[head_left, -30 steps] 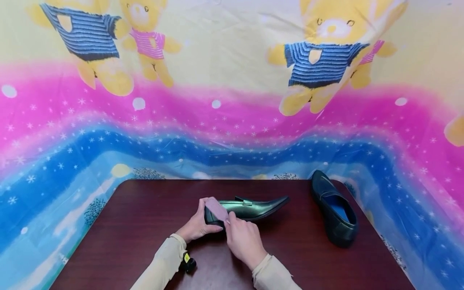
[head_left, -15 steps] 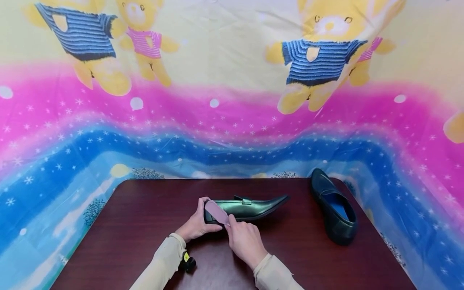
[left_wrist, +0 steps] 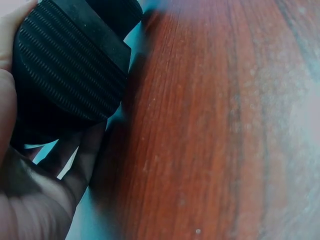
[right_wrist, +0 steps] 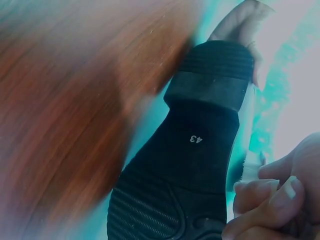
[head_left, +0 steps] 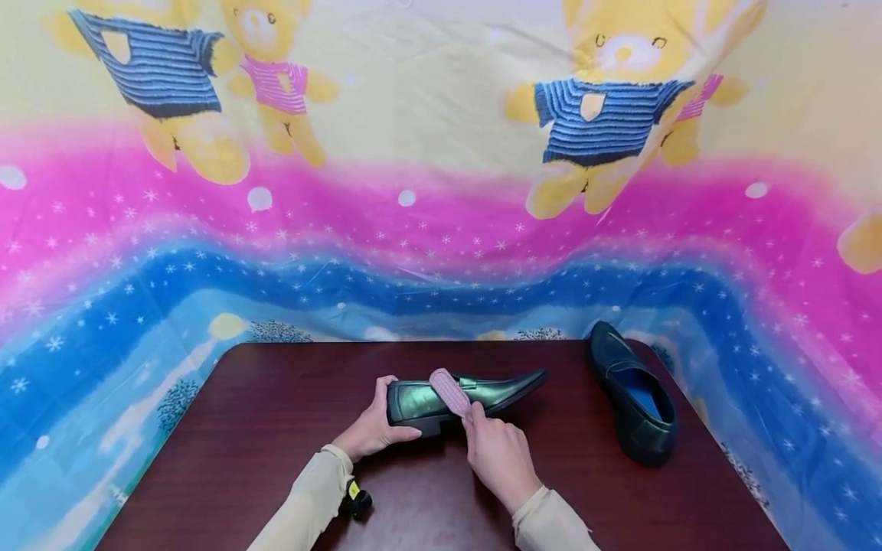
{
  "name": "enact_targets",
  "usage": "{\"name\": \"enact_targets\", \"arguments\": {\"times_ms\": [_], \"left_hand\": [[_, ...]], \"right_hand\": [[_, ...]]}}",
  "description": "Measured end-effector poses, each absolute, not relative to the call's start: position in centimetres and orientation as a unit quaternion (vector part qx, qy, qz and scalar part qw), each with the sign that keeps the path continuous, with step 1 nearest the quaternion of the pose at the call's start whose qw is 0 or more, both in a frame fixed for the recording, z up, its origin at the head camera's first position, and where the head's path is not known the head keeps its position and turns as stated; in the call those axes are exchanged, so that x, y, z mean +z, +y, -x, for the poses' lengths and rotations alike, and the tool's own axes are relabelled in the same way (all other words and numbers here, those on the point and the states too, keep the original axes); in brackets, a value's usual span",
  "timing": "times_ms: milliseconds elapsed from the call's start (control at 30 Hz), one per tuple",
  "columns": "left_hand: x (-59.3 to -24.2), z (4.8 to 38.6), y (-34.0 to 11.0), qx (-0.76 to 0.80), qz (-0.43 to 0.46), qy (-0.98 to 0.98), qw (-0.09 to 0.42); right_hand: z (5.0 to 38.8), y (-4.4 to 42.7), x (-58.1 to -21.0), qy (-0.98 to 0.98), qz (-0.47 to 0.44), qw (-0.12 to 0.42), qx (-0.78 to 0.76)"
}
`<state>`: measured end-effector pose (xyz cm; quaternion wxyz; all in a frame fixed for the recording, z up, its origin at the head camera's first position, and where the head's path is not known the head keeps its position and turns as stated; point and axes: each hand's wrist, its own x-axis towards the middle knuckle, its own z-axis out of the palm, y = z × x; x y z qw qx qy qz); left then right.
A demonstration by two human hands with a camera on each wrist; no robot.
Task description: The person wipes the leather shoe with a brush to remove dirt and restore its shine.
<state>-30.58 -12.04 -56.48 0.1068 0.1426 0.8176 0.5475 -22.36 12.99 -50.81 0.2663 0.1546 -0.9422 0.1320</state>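
My left hand (head_left: 372,425) grips a black leather loafer (head_left: 413,399) by its heel, thumb below and fingers behind. The shoe lies tilted on its side, toe to the right. In the left wrist view its ribbed heel (left_wrist: 70,65) sits between thumb and fingers. The right wrist view shows the sole (right_wrist: 200,130), marked 43. My right hand (head_left: 503,459) holds a pinkish brush (head_left: 451,392) by the handle, its oval head against the shoe's upper near the strap. Pale bristles (right_wrist: 251,167) show beside the sole; the handle is mostly hidden in the fingers.
A second black loafer (head_left: 634,405) with a blue insole stands at the table's right side. A small black object with a yellow label (head_left: 356,499) is by my left wrist. The dark wooden table (head_left: 276,383) ends at a printed cloth backdrop (head_left: 413,275).
My right hand has moved the brush rightward along the shoe, from the heel end to near the strap. The left hand keeps its hold on the heel, almost unmoved.
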Motion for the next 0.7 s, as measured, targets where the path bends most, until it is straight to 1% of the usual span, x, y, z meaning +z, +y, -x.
{"name": "enact_targets", "arguments": {"times_ms": [167,367,533,700], "left_hand": [[-56.4,30.5,-12.1,0.537,-0.15,0.824,0.098],[-56.6,30.5,-12.1,0.535,-0.157,0.826,0.084],[-56.7,30.6,-12.0,0.531,-0.171,0.827,0.068],[-56.8,30.6,-12.0,0.511,-0.169,0.84,0.061]], "right_hand": [[22.5,12.5,-51.2,-0.936,-0.193,0.258,0.139],[22.5,10.2,-51.2,-0.93,-0.234,0.246,0.137],[22.9,8.1,-50.6,-0.931,-0.238,0.25,0.119],[23.2,7.2,-50.4,-0.932,-0.226,0.258,0.113]]}}
